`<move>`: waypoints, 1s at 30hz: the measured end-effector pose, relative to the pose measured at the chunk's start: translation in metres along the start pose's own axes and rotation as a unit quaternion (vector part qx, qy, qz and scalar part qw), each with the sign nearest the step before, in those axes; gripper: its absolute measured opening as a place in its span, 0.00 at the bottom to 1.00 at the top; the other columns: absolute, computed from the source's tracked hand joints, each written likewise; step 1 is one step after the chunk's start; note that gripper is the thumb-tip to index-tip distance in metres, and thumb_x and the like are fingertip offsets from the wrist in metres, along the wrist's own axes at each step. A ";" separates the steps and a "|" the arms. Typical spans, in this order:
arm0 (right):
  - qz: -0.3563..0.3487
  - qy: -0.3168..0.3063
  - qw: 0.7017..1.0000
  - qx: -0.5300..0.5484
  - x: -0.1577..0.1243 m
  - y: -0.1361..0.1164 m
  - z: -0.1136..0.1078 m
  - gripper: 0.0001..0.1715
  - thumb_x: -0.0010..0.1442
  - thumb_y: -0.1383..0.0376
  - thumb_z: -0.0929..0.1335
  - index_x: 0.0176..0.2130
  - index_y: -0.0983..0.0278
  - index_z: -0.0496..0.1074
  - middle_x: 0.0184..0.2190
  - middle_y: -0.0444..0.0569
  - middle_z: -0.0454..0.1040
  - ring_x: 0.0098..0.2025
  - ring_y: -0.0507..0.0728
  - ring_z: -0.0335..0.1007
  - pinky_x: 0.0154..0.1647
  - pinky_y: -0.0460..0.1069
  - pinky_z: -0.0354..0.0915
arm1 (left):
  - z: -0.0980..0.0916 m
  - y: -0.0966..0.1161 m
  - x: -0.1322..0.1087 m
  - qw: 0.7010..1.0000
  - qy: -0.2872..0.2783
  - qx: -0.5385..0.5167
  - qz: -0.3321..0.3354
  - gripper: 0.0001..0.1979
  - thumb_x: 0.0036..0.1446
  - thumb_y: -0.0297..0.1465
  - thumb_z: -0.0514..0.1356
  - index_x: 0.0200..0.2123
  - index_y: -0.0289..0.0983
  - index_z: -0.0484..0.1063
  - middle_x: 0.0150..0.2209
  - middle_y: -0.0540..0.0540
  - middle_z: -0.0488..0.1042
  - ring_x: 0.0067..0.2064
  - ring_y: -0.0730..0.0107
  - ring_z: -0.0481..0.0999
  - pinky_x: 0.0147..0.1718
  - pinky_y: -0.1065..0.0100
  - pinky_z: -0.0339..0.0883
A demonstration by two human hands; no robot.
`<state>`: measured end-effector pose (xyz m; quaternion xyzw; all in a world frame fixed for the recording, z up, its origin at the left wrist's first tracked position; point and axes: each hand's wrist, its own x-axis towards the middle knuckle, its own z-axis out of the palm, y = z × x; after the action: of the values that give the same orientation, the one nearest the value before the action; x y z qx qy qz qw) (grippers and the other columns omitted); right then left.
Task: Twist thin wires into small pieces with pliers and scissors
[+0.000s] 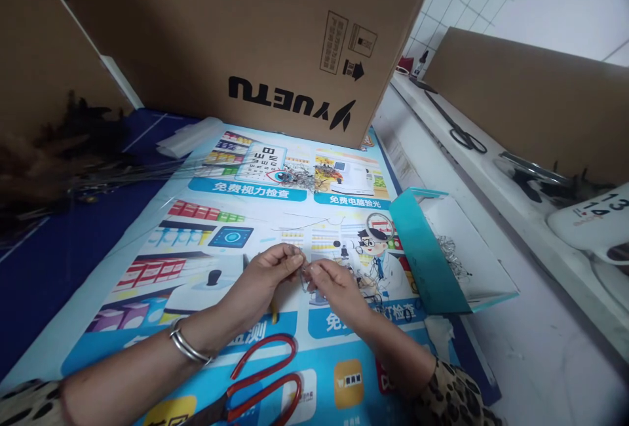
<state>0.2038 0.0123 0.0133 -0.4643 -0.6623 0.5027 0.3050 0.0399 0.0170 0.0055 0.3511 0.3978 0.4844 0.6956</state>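
Observation:
My left hand (pixel 268 275) and my right hand (pixel 339 291) meet above the printed sheet (pixel 167 232), fingertips nearly touching. Both are closed in a pinch on a small, thin, wire-like piece (pixel 303 275), mostly hidden by the fingers. Close to my right hand lies a loose heap of thin wire pieces (pixel 371 288). Farther back is a second heap of wire bits (pixel 297 177). Red-handled scissors (pixel 268 380) rest in front of my left wrist. A teal box with a white inside (pixel 428 259) stands on the right, with a tangle of thin wires (pixel 449 255) in it.
A large cardboard box (pixel 196 33) stands at the back. At the left, dark, blurred bunches with long thin stems (pixel 118 174) reach over the blue cloth (pixel 29 288). Along the right, a ledge (pixel 511 203) holds black scissors (pixel 464 137) and a white mug (pixel 590 223).

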 end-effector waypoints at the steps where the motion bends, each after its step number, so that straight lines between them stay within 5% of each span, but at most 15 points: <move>1: -0.009 -0.008 0.999 -0.043 -0.001 -0.001 0.001 0.20 0.64 0.54 0.58 0.35 0.66 0.69 0.27 0.45 0.69 0.29 0.50 0.64 0.29 0.44 0.59 | 0.001 0.000 0.000 1.000 -0.001 0.000 -0.002 0.07 0.53 0.33 0.61 0.29 0.36 0.70 0.29 0.50 0.71 0.31 0.73 0.68 0.32 0.71 0.60; 4: -0.028 0.010 0.975 -0.220 -0.005 -0.003 0.006 0.16 0.59 0.54 0.63 0.36 0.65 0.69 0.27 0.46 0.71 0.29 0.52 0.66 0.28 0.44 0.58 | 0.003 -0.002 -0.002 1.000 -0.004 0.007 -0.004 0.07 0.53 0.34 0.61 0.29 0.36 0.69 0.27 0.51 0.70 0.30 0.72 0.68 0.31 0.71 0.60; 7: -0.054 0.047 0.921 -0.384 -0.008 0.000 0.014 0.16 0.61 0.57 0.61 0.38 0.66 0.69 0.29 0.50 0.74 0.29 0.55 0.68 0.29 0.47 0.57 | 0.006 -0.004 -0.004 1.000 0.002 0.014 0.000 0.07 0.53 0.34 0.61 0.28 0.36 0.70 0.26 0.51 0.70 0.30 0.73 0.67 0.32 0.71 0.60; 11: -0.086 0.054 0.882 -0.460 -0.011 0.004 0.017 0.18 0.65 0.64 0.55 0.39 0.68 0.69 0.30 0.54 0.74 0.29 0.56 0.68 0.29 0.48 0.57 | 0.006 -0.004 -0.005 0.999 0.018 0.032 0.008 0.07 0.52 0.34 0.62 0.28 0.36 0.71 0.26 0.51 0.69 0.30 0.74 0.65 0.33 0.72 0.59; 14: -0.082 0.020 0.933 -0.350 -0.009 0.003 0.010 0.17 0.65 0.63 0.55 0.37 0.67 0.69 0.27 0.51 0.71 0.28 0.53 0.66 0.28 0.47 0.58 | 0.004 -0.001 -0.004 1.000 0.004 0.020 -0.006 0.06 0.52 0.34 0.62 0.29 0.36 0.72 0.28 0.51 0.70 0.31 0.74 0.66 0.33 0.73 0.60; 18: -0.061 -0.061 0.996 -0.023 -0.007 0.001 0.000 0.18 0.65 0.58 0.56 0.34 0.66 0.67 0.20 0.41 0.63 0.21 0.48 0.59 0.25 0.44 0.57 | 0.000 0.006 -0.002 0.997 -0.058 -0.033 -0.044 0.05 0.51 0.31 0.63 0.31 0.36 0.73 0.29 0.50 0.72 0.30 0.75 0.68 0.31 0.73 0.62; 25: 0.051 -0.161 0.929 0.328 -0.009 0.004 0.004 0.18 0.59 0.54 0.65 0.33 0.67 0.68 0.15 0.37 0.58 0.16 0.45 0.51 0.18 0.43 0.49 | -0.013 0.013 0.003 0.972 -0.204 -0.073 -0.092 0.07 0.46 0.30 0.67 0.30 0.34 0.76 0.27 0.47 0.72 0.28 0.72 0.71 0.29 0.71 0.63; 30: 0.103 -0.197 0.877 0.427 -0.012 -0.001 0.009 0.19 0.54 0.53 0.69 0.32 0.68 0.68 0.15 0.36 0.56 0.16 0.45 0.50 0.18 0.43 0.48 | -0.015 0.015 0.003 0.968 -0.224 -0.069 -0.086 0.04 0.44 0.27 0.67 0.28 0.36 0.78 0.29 0.46 0.74 0.30 0.69 0.73 0.31 0.69 0.66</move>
<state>0.2004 -0.0023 0.0120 -0.2455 -0.3787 0.8463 0.2830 0.0212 0.0259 0.0111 0.3663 0.2267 0.3577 0.8285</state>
